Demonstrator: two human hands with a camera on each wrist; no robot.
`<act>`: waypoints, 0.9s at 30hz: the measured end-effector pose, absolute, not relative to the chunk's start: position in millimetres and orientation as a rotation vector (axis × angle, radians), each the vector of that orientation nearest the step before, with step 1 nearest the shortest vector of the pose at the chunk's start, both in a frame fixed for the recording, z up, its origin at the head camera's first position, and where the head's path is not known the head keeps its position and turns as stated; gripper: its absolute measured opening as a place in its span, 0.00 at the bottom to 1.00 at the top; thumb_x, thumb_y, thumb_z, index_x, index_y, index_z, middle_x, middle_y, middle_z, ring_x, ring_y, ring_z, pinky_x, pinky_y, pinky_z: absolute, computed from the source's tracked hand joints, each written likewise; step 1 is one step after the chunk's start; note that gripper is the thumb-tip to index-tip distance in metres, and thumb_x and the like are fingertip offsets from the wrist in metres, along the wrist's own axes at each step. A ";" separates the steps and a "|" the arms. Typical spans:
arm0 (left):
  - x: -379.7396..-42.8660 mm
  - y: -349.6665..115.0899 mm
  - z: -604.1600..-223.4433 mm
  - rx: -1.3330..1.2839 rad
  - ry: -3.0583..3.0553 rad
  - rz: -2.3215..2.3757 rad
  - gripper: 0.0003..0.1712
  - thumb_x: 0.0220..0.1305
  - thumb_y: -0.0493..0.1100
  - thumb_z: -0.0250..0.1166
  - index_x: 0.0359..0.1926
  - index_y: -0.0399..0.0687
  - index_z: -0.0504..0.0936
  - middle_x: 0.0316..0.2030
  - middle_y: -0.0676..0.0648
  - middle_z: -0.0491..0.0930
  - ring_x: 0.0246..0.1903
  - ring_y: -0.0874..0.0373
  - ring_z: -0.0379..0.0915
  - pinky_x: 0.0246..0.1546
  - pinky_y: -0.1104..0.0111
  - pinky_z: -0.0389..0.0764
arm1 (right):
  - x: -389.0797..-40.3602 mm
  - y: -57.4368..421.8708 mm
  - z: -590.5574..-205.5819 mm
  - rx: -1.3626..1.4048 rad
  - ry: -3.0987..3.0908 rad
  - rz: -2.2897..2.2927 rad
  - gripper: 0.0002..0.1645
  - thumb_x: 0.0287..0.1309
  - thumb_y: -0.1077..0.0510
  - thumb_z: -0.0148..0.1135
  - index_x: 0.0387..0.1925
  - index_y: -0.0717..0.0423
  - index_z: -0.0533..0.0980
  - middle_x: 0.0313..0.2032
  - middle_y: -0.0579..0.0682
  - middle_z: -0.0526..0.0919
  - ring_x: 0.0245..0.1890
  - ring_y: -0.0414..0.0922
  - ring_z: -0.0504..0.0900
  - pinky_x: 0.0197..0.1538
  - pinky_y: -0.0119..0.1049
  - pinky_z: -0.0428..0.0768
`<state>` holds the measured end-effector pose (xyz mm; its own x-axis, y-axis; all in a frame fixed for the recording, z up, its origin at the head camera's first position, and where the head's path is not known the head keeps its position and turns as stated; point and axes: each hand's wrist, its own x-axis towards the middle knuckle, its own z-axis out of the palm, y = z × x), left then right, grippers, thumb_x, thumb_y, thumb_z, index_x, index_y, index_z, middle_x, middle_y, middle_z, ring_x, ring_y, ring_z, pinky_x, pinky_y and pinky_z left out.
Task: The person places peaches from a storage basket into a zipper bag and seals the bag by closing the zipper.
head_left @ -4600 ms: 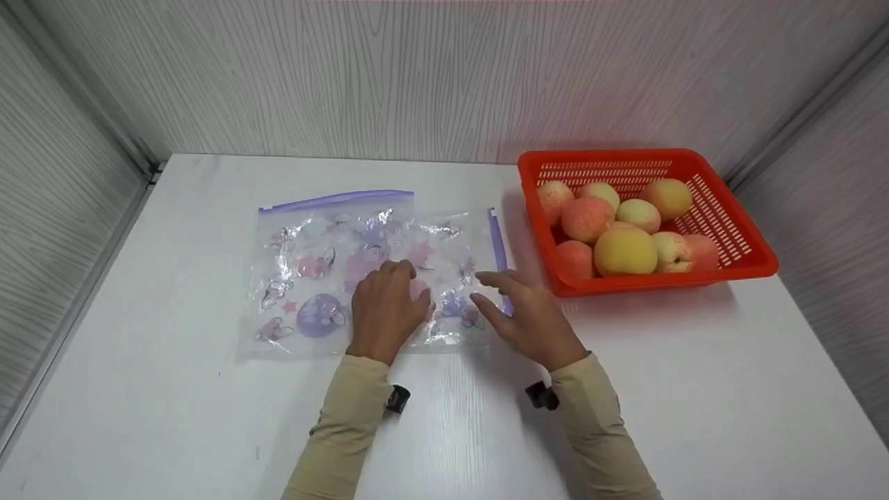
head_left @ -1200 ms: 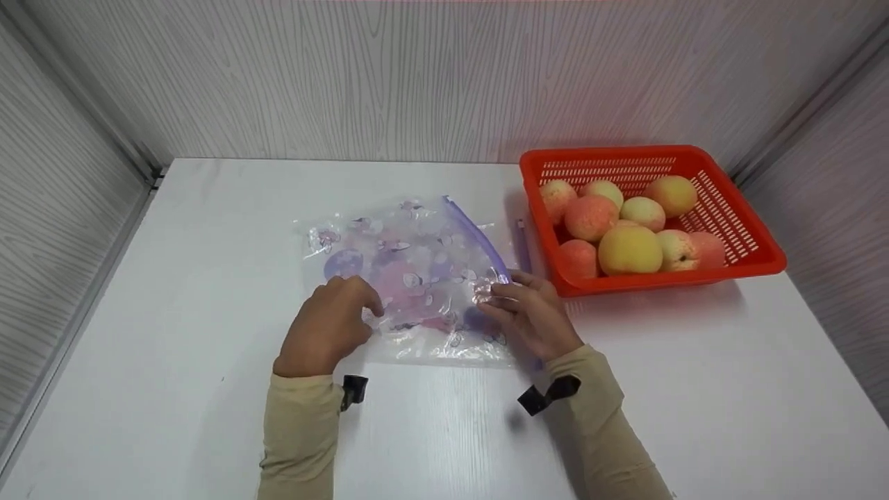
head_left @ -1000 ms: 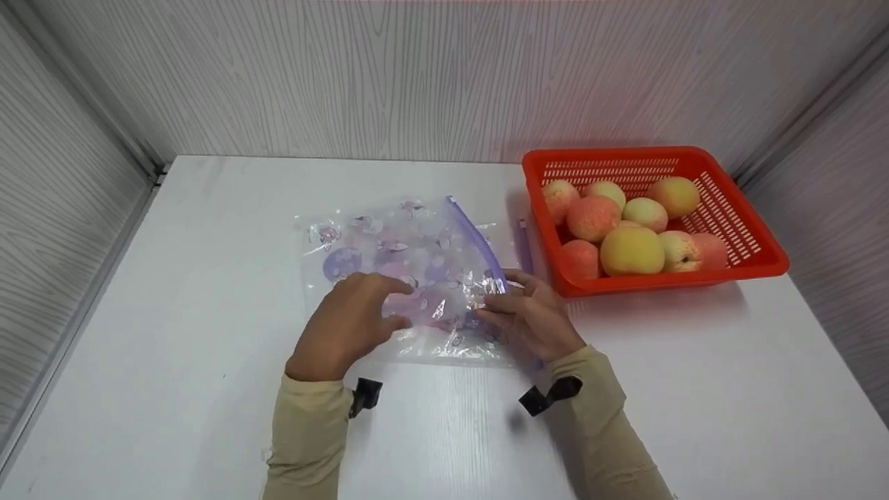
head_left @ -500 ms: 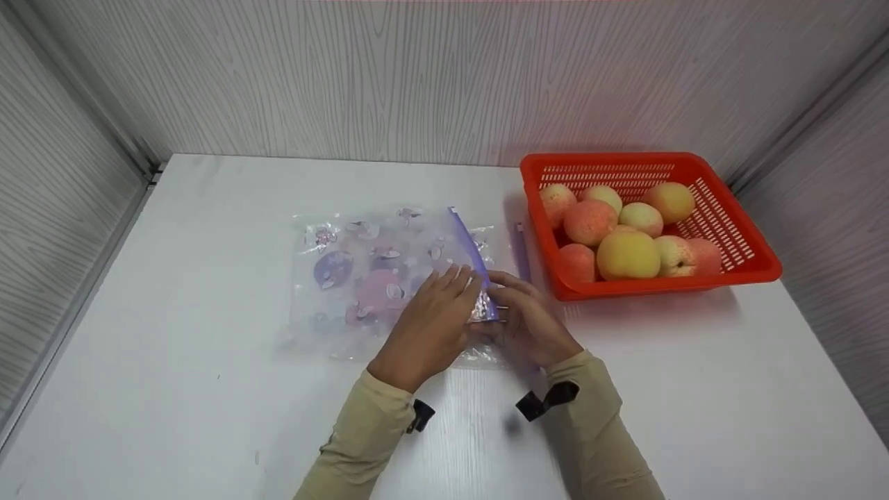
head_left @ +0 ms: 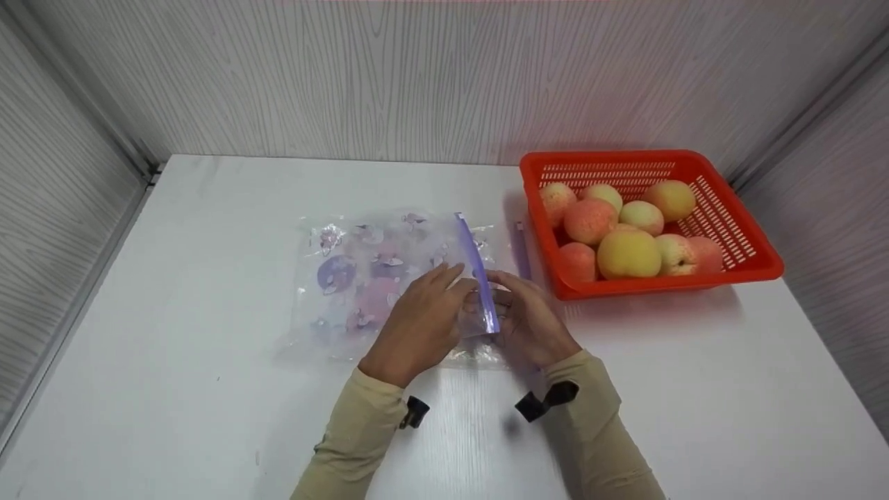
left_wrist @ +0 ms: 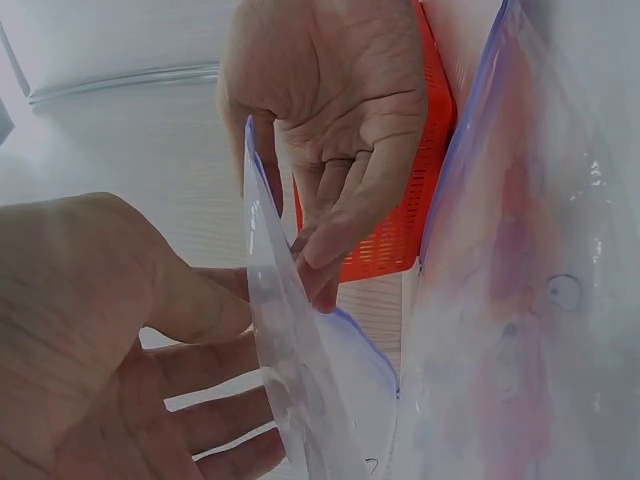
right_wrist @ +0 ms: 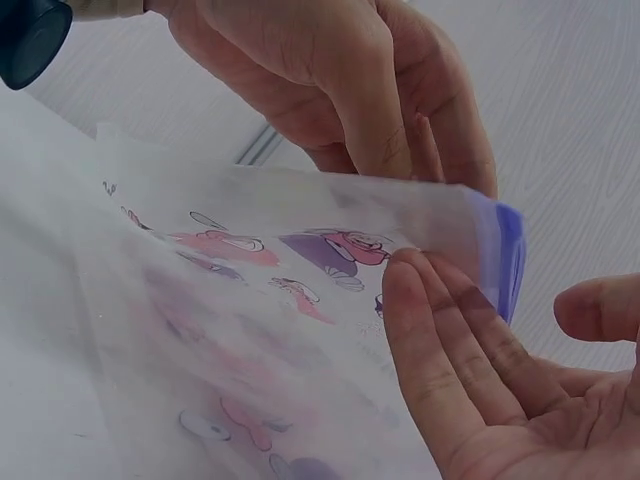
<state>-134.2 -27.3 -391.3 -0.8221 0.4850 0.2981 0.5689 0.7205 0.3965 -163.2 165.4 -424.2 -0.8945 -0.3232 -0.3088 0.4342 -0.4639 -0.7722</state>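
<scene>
A translucent zip bag (head_left: pixel 378 292), printed in pink and purple, lies flat with its purple-strip end lifted between both hands. My left hand (head_left: pixel 424 323) pinches the near edge of this bag behind the strip (head_left: pixel 486 292). In the left wrist view, the left thumb (left_wrist: pixel 205 305) meets the bag's edge, other fingers spread below. My right hand (head_left: pixel 531 319) supports the strip end from the right. The right wrist view shows its fingers (right_wrist: pixel 430 350) straight against the film, thumb apart. A second zip bag lies beneath; its purple strip (head_left: pixel 522 250) shows at the right.
A red plastic basket (head_left: pixel 757 243) stands at the back right, holding several peaches (head_left: pixel 628 253) in yellow, pink and pale tones. All rests on a white table (head_left: pixel 173 389). Wood-grain panels (head_left: pixel 347 76) enclose the back and both sides.
The bag that was on the left now lies over the other one. My left hand has moved right to the strip end, and that corner is raised. The right hand stays nearly in place.
</scene>
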 end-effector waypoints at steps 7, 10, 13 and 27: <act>-135.8 -27.9 -390.7 -0.846 -2.735 -0.783 0.30 0.59 0.23 0.59 0.62 0.41 0.77 0.59 0.42 0.80 0.64 0.44 0.72 0.69 0.54 0.68 | -162.4 164.5 -425.5 0.125 1.326 -2.409 0.18 0.77 0.54 0.50 0.52 0.62 0.81 0.46 0.58 0.86 0.43 0.52 0.87 0.48 0.39 0.86; -136.1 -27.0 -392.0 -0.858 -2.734 -0.766 0.33 0.60 0.24 0.59 0.67 0.41 0.73 0.58 0.41 0.79 0.60 0.44 0.74 0.65 0.55 0.73 | -162.5 164.2 -425.9 0.178 1.296 -2.480 0.19 0.77 0.55 0.50 0.50 0.65 0.81 0.46 0.60 0.85 0.44 0.54 0.85 0.52 0.41 0.85; -136.3 -26.8 -393.3 -0.851 -2.750 -0.763 0.33 0.60 0.25 0.59 0.67 0.42 0.73 0.57 0.40 0.77 0.57 0.43 0.74 0.61 0.56 0.76 | -163.2 164.4 -425.5 0.190 1.263 -2.492 0.20 0.77 0.55 0.49 0.56 0.66 0.76 0.46 0.61 0.84 0.44 0.54 0.86 0.54 0.43 0.85; -137.4 -28.4 -392.7 -0.797 -2.775 -0.951 0.22 0.73 0.29 0.49 0.65 0.36 0.73 0.60 0.40 0.78 0.61 0.47 0.74 0.65 0.58 0.74 | -161.0 164.2 -421.2 0.218 1.193 -2.462 0.19 0.75 0.55 0.54 0.56 0.66 0.76 0.56 0.63 0.81 0.57 0.58 0.82 0.63 0.48 0.77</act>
<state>-137.4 -28.4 -392.7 -0.8577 0.4458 0.2561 0.5092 0.6676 0.5432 -161.0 164.2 -421.2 -0.9099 -0.2808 -0.3054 0.4137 -0.5587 -0.7188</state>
